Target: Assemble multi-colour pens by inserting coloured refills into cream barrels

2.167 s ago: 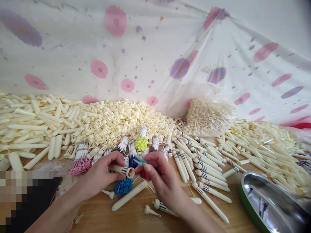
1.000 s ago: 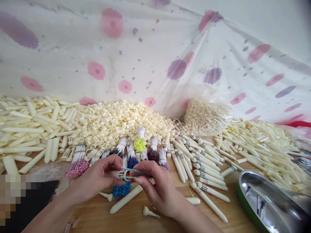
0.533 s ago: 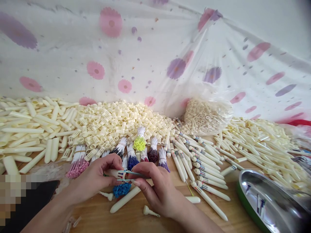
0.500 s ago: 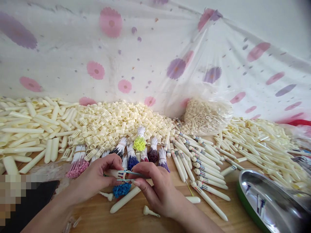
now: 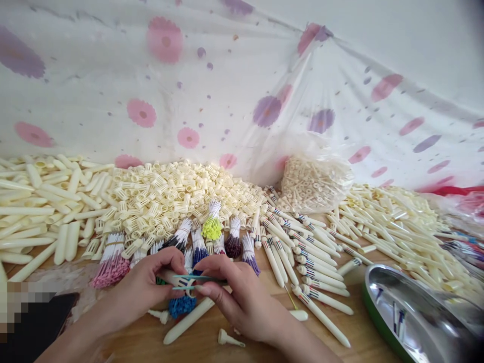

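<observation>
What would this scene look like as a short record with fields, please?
Left hand: holds a slotted cream pen part
Right hand: holds teal tweezers
Tweezer position: prongs at the part's slotted end
Refill bundles: pink-tipped bundle and yellow-tipped bundle, among others
At right: cream pen barrels with colour-striped heads; metal bowl, green outside, a few refills inside
Behind: clear plastic bag of small cream parts
Backdrop: flower-patterned sheet
</observation>
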Available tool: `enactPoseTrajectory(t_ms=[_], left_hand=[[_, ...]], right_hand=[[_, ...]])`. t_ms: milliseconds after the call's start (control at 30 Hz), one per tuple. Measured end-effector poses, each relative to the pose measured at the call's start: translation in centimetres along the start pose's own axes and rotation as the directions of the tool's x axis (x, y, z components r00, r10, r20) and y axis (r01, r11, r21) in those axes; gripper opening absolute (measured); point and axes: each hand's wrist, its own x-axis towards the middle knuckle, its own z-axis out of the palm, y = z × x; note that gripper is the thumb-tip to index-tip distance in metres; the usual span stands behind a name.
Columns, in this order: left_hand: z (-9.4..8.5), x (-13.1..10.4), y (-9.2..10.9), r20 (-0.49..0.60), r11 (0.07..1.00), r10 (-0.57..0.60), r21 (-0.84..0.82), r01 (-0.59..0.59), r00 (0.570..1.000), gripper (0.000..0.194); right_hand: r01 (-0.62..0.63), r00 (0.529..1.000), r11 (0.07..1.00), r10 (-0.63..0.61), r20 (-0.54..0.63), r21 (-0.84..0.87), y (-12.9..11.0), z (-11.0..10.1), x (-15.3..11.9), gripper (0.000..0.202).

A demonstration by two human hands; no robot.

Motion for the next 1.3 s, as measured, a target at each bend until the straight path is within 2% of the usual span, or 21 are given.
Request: enactPoseTrajectory(t_ms=[67, 133, 267, 400, 533, 667, 967, 1100, 1167, 1200, 1233, 1300], left_hand=[[-0.2, 0.0, -0.2, -0.018, 1.0, -0.001, -0.001, 0.001, 1.0, 0.018], [-0.3, 0.1, -0.3, -0.036, 1.0, 0.003, 0.006, -0.002, 0.999, 0.018], [-0.3, 0.0, -0.1, -0.049, 1.0, 0.012, 0.001, -0.012, 0.999, 0.017], [-0.3, 0.0, 0.1, -0.065, 1.0, 0.022, -0.004, -0.022, 0.998, 0.017], [-0.2, 0.2, 0.1, -0.083, 0.999, 0.048, -0.009, -0.049, 0.995, 0.017], [0.0, 0.2, -0.2, -0.115, 0.999, 0.04, 0.022, -0.038, 0.993, 0.016], [0.0, 0.3, -0.7, -0.177, 0.973, 0.068, 0.229, -0.026, 0.982, 0.013], [-0.2, 0.2, -0.8, -0.168, 0.976, 0.097, 0.211, -0.06, 0.981, 0.012], [-0.8, 0.1, -0.9, -0.206, 0.973, 0.125, 0.215, -0.08, 0.97, 0.01], [-1.2, 0.1, -0.8, -0.238, 0.968, 0.144, 0.234, -0.087, 0.96, 0.009], [-1.6, 0.0, -0.8, -0.272, 0.962, 0.171, 0.255, -0.1, 0.947, 0.009], [-2.5, -0.1, -0.4, -0.319, 0.95, 0.238, 0.272, -0.152, 0.917, 0.009]], right_hand=[[-0.039, 0.999, 0.992, 0.041, -0.021, 0.123, 0.0, -0.1, 0.0, 0.019], [-0.036, 0.998, 0.99, 0.043, -0.047, 0.139, -0.1, -0.2, -0.1, 0.019], [0.058, 0.995, 0.996, -0.063, -0.08, -0.062, -0.3, 0.0, -0.1, 0.019], [0.173, 0.979, 0.94, -0.197, -0.054, -0.295, -0.1, 0.7, 0.0, 0.022], [0.169, 0.978, 0.886, -0.207, -0.04, -0.432, 0.3, 1.2, 0.3, 0.022], [0.119, 0.986, 0.911, -0.156, -0.062, -0.394, 0.4, 1.4, 0.5, 0.02], [0.036, 0.996, 0.965, -0.056, -0.07, -0.26, 1.2, 1.7, 1.0, 0.019], [-0.027, 0.996, 0.998, 0.021, -0.087, -0.065, 1.5, 0.7, 0.9, 0.019], [-0.081, 0.99, 0.996, 0.084, -0.115, 0.028, 1.4, -0.2, 0.8, 0.017], [-0.104, 0.987, 0.994, 0.106, -0.118, 0.022, 1.3, -0.5, 0.7, 0.017], [-0.109, 0.991, 0.994, 0.106, -0.087, -0.024, 1.2, -0.6, 0.6, 0.017], [-0.012, 0.993, 0.98, 0.034, 0.111, -0.199, 1.1, 0.0, 0.4, 0.014]])
